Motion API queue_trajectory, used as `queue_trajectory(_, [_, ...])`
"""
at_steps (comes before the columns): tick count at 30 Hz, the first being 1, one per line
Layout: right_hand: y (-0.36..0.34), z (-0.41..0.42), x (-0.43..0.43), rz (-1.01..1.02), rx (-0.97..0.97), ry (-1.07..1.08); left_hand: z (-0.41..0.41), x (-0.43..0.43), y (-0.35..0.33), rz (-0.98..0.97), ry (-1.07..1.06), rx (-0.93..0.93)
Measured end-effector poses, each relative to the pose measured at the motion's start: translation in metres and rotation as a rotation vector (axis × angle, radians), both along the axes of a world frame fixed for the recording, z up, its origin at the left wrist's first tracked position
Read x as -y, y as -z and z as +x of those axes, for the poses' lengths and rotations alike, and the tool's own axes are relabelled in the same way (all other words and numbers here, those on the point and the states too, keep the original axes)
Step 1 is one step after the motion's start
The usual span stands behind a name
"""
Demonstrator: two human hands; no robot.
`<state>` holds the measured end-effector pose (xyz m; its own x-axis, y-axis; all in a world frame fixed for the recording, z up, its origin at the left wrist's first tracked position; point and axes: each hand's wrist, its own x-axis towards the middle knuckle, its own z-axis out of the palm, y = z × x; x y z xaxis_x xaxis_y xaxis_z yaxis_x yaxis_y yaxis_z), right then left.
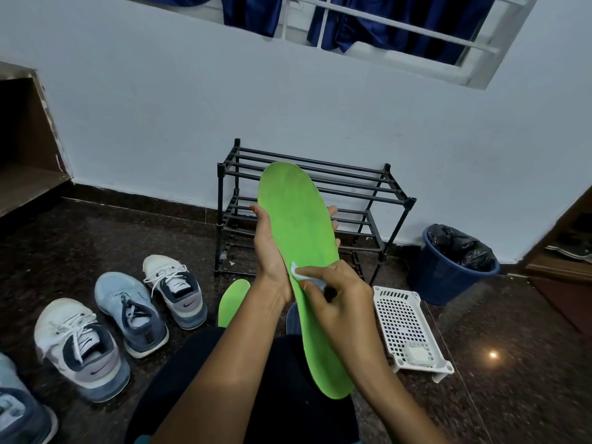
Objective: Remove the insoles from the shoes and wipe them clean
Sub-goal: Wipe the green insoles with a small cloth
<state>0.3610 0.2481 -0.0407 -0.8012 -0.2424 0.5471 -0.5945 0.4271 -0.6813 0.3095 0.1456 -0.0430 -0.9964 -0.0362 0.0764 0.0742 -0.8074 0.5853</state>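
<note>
Green insole [299, 238] stood upright at frame centre; it looked light, thin and bendy, best gripped across its middle. The left hand [272, 251] clasped its waist; the right hand [339, 296] pinched a white wipe [298, 273] against it. A second insole [233, 302] lay lower left, near the sneakers [128, 312].

- Likely a home's shoe corner: a black shoe rack [352, 175] stands against the far white wall [160, 123].
- Several sneakers [128, 312] sit on the dark stone floor [512, 363], left.
- Barred window [400, 25] with blue curtains [250, 14]; lined blue bin [448, 280], right.
</note>
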Motion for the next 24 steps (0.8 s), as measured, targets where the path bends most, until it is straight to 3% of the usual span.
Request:
queue_trajectory(13, [0.006,-0.03,0.001,0.14,-0.185,0.234,0.003,-0.003,-0.001,-0.084,0.01,0.047])
queue_trajectory(21, [0.005,-0.006,0.0,0.043,-0.065,0.087,0.003,0.001,-0.001,-0.043,-0.037,0.015])
queue_trajectory(24, [0.008,-0.006,-0.001,0.065,-0.107,0.126,0.002,0.0,-0.001,-0.044,-0.03,0.007])
